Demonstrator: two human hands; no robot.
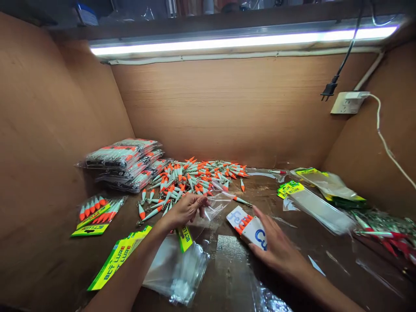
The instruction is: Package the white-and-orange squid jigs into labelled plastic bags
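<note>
My left hand is closed, pinching a small clear plastic bag above the table. Fingers and thumb of my right hand wrap round a white card holder with blue handwriting, partly covered by that hand. Several orange-tipped fishing lures lie side by side in the holder. Behind my left hand spreads a heap of pale lures with orange ends. Below that hand is a stack of clear bags, with a yellow-green header card on it.
Packed lure bundles are piled at the left wall. In front lie filled packs and yellow header cards. Empty header bags and red-and-green lures lie right. A black plug hangs beside the wall socket.
</note>
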